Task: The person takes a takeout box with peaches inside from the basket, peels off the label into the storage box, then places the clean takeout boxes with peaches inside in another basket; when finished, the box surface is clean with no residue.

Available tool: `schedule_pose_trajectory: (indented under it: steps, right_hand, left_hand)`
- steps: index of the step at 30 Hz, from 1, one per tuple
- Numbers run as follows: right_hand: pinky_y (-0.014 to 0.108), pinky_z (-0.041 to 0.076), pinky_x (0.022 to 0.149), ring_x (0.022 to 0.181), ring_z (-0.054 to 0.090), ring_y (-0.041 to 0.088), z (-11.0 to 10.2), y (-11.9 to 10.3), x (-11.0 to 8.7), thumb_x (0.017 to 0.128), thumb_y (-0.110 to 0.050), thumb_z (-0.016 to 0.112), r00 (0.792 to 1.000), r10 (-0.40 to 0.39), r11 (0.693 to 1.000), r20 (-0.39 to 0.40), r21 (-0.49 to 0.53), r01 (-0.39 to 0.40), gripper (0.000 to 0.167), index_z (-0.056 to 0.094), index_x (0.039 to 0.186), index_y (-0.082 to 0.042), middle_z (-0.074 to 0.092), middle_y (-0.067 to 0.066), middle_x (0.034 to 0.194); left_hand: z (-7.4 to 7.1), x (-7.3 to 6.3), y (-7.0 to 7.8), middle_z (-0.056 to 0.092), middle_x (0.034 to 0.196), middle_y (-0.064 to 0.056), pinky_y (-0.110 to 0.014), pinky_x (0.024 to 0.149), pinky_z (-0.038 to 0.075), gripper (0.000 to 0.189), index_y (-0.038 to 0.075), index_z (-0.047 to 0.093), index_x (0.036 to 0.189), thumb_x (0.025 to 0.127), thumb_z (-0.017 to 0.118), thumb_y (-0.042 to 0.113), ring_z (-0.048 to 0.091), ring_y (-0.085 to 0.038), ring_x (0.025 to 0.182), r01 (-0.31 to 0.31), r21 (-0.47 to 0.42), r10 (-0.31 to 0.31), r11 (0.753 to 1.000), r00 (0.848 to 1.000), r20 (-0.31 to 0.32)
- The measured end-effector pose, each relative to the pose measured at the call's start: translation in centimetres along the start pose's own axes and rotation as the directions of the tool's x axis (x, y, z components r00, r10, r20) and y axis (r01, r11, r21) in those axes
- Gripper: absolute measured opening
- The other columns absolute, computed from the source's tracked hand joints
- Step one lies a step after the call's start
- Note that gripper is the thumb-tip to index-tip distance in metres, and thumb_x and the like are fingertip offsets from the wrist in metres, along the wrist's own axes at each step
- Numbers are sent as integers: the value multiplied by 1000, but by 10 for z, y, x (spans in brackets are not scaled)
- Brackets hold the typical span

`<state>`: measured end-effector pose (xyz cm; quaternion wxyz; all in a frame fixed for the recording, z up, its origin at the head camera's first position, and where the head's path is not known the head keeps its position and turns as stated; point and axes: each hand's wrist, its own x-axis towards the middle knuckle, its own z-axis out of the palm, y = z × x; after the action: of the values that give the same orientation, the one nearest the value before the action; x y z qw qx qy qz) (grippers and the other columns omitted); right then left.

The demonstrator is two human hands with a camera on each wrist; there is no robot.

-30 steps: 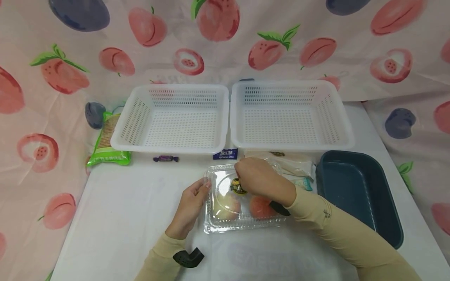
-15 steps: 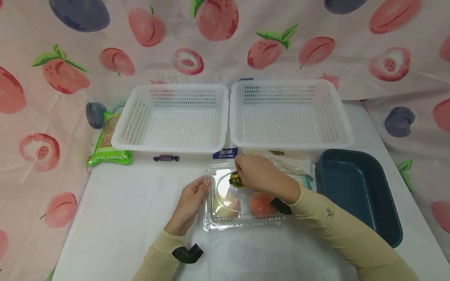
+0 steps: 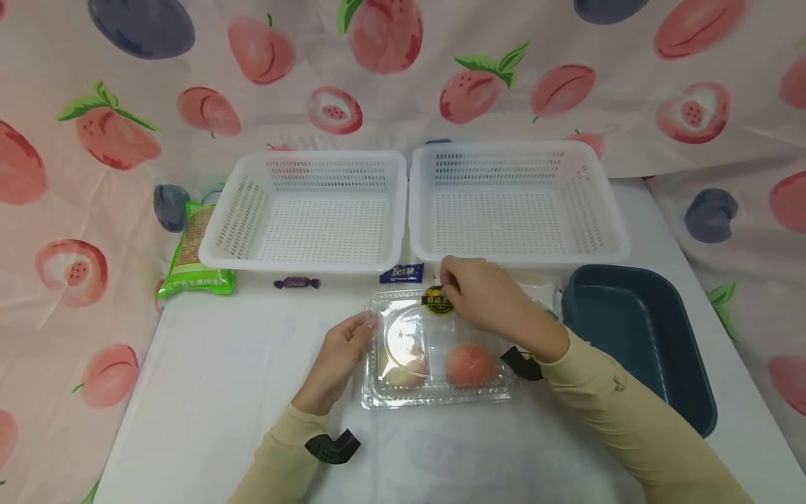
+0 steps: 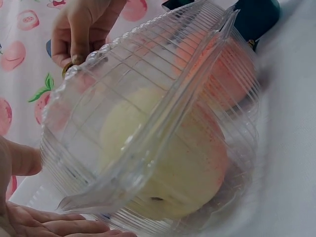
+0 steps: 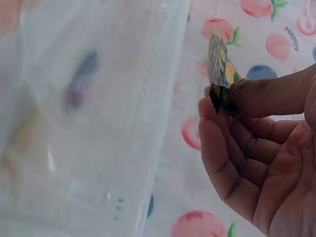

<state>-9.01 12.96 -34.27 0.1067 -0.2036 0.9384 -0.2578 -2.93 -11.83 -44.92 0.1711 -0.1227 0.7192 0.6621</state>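
Observation:
A clear plastic clamshell box [image 3: 403,399] lies on the white table in the head view. Through its lid show a pale yellow-red fruit [image 4: 177,168] and a red-orange fruit [image 3: 470,364]. My left hand [image 3: 336,357] holds the box's left edge, thumb on one side and fingers beneath in the left wrist view. A black and gold sticker [image 5: 219,74] is pinched between thumb and index finger of my right hand [image 3: 481,294]. In the head view the sticker overlaps the box's back edge; the other right fingers curl loosely.
Two white baskets, a left one [image 3: 315,266] and a right one [image 3: 516,257], stand behind the box. A dark blue tub [image 3: 636,350] is at right. A purple wrapped candy [image 3: 297,283], a blue packet [image 3: 401,274] and a green bag [image 3: 196,269] lie left of my right hand.
My right hand has moved back and to the right, and the sticker has shifted with it from the lid's middle to the back edge. My left hand keeps its hold on the box.

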Motion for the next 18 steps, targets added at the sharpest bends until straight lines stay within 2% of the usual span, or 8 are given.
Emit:
schedule_pose_trajectory:
  steps: [3, 5, 8, 10, 12, 18]
  right_hand:
    - [29, 41, 60, 67, 51, 17, -9, 5, -4, 97, -2, 61, 1000, 22, 999, -15, 32, -21, 12, 59, 88, -9, 58, 3, 76]
    - [31, 43, 62, 69, 53, 19, -15, 9, -7, 98, -3, 60, 999, 42, 998, -23, 40, -41, 9, 61, 91, -8, 60, 5, 78]
    - [35, 47, 67, 74, 56, 21, -25, 19, -13, 100, -5, 61, 996, 77, 997, -35, 32, -76, 4, 64, 97, -6, 66, 7, 85]
    - [38, 49, 71, 77, 59, 23, -32, 27, -18, 100, -6, 62, 994, 101, 995, -49, 29, -100, 4, 65, 100, -5, 69, 9, 89]
    - [41, 50, 73, 79, 60, 24, -39, 36, -23, 101, -7, 62, 990, 123, 992, -67, 30, -121, 4, 66, 102, -5, 71, 11, 92]
    - [40, 49, 70, 82, 62, 27, -57, 68, -41, 102, -9, 63, 971, 205, 978, -125, 57, -200, 7, 65, 104, -3, 71, 15, 95]
  left_hand:
    - [0, 1, 1, 60, 94, -2, -22, 79, 48, 49, -8, 48, 149, 109, 54, 20, 52, -11, 87, -2, 17, 2, 1000, 1000, 2]
    - [0, 1, 2, 62, 102, -5, -22, 81, 49, 49, -9, 49, 149, 109, 54, 20, 54, -11, 93, -5, 21, 5, 1000, 1000, 9]
    - [0, 3, 3, 60, 92, -2, -20, 73, 47, 45, -9, 51, 146, 109, 53, 18, 52, -9, 82, -11, 9, 10, 1000, 1000, 22]
    - [1, 4, 4, 51, 79, 2, -21, 66, 43, 43, -8, 52, 144, 109, 52, 16, 46, -9, 72, -11, 0, 11, 1000, 999, 30]
    - [1, 4, 6, 46, 74, 5, -21, 63, 41, 41, -9, 53, 143, 109, 52, 15, 43, -7, 67, -13, -4, 13, 1000, 999, 30]
    - [3, 4, 10, 47, 77, 5, -21, 67, 44, 41, -8, 53, 142, 109, 53, 15, 45, -9, 72, 1, 9, -1, 1000, 1000, 18]
